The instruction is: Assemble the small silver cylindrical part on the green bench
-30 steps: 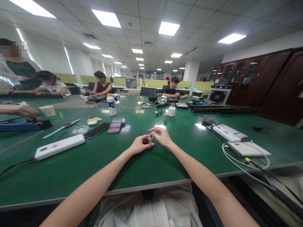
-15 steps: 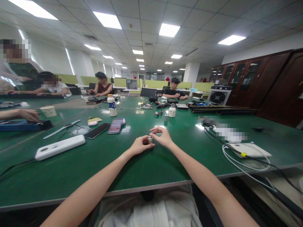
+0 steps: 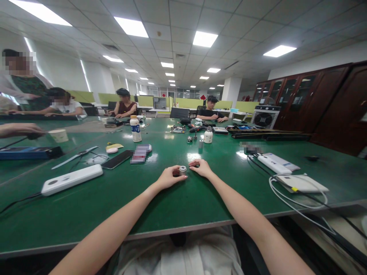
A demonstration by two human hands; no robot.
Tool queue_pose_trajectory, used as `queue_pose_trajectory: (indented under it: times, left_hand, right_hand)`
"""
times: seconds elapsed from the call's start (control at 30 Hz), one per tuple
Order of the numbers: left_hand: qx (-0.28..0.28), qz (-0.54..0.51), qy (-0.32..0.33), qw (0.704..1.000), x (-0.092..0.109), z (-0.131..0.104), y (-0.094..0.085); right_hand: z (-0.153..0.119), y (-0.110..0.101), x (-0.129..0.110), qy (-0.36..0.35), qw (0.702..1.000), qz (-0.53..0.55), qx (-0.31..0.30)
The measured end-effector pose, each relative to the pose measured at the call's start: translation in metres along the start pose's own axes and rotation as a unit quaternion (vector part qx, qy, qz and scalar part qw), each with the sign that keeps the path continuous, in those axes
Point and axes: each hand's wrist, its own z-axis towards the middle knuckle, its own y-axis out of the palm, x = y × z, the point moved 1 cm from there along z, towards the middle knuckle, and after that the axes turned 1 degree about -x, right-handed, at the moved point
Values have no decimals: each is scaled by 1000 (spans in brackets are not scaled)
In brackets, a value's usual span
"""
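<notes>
My left hand (image 3: 171, 177) is closed around a small metal cylinder (image 3: 182, 172) that stands upright on the green table. The cylinder's top faces up and shows dark openings around its centre. Just to its right is my right hand (image 3: 201, 168), apart from the cylinder. Its fingers are bent and spaced from the thumb, with nothing visible between them. Farther back stands a second metal cylinder (image 3: 201, 144), beside a white bottle (image 3: 208, 135) and some small metal parts (image 3: 190, 139).
On the left lie a white power strip (image 3: 73, 179), a black phone (image 3: 118, 159) and a blue case (image 3: 28, 152), with a co-worker's hand (image 3: 21, 130) above it. A bottle (image 3: 135, 128) stands behind. White devices and cables (image 3: 301, 183) lie right. Several people sit around the table.
My right hand has drawn off the cylinder's top to the right and down, uncovering it. My left hand keeps its hold. The co-worker's hand at left has lifted from the blue case.
</notes>
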Motion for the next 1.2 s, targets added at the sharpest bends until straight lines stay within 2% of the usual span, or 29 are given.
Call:
queue_pose_trajectory:
  times: [0.17, 0.3, 0.47, 0.6, 1.0, 1.2]
  left_hand:
    - [4, 17, 2, 1000, 1, 0, 0]
    - [2, 5, 3, 1000, 0, 0, 0]
    - [-13, -24, -4, 1000, -2, 0, 0]
    - [-15, -47, -9, 999, -1, 0, 0]
    - [-12, -24, -3, 1000, -3, 0, 0]
    - [-14, -26, 4, 1000, -4, 1, 0]
  right_hand:
    - [2, 0, -7, 1, 999, 21, 35]
    - [1, -1, -27, -42, 991, 105, 75]
    - [-7, 5, -54, -82, 981, 173, 13]
    - [-13, 10, -60, -75, 983, 165, -16]
    - [-17, 18, -68, -95, 992, 84, 11]
    - [-15, 20, -65, -87, 992, 89, 10]
